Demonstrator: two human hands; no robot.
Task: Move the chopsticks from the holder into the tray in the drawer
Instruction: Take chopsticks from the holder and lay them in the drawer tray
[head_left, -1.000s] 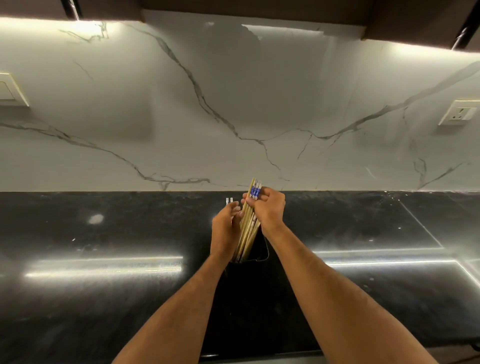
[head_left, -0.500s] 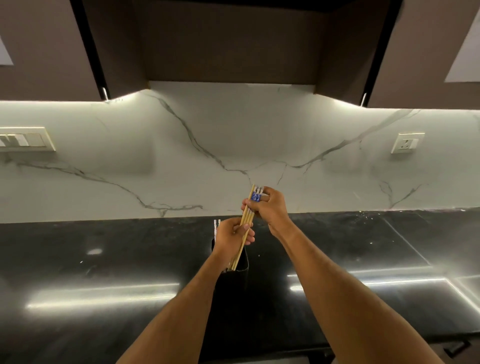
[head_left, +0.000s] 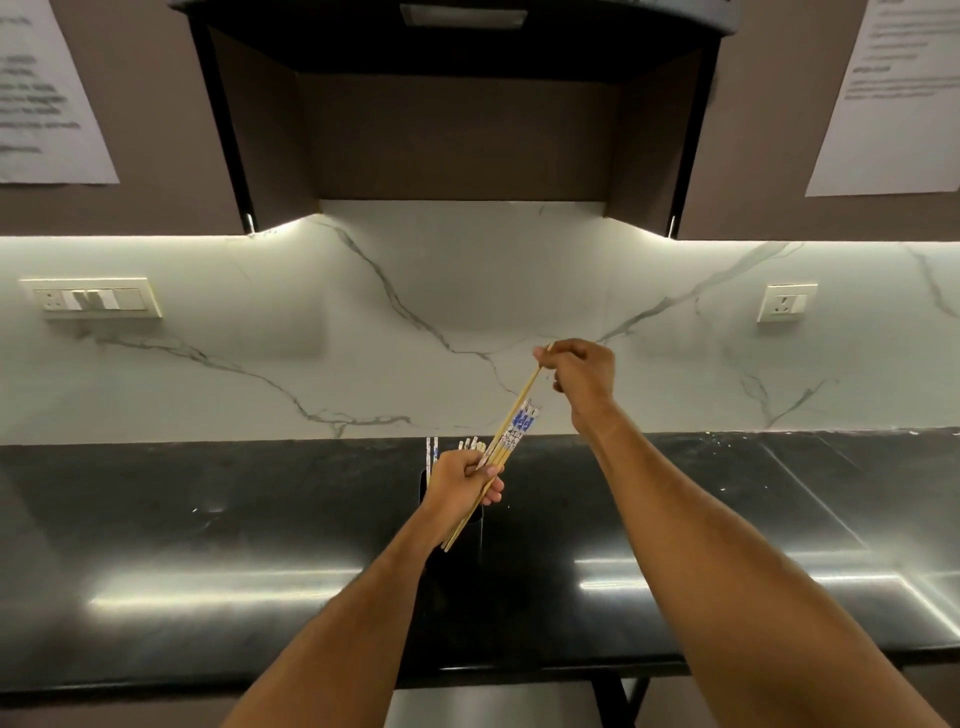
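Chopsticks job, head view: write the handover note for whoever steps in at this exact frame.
Left hand: shut on a bundle of chopsticks, tips slanting down in front of the holder.
Right hand: shut on the top end of a single chopstick that runs down into the bundle.
A few chopsticks stand in the holder on the black counter.
Done: bundle lifted out.
Left: take the rest, put all in the drawer tray; drawer and tray are not in view.
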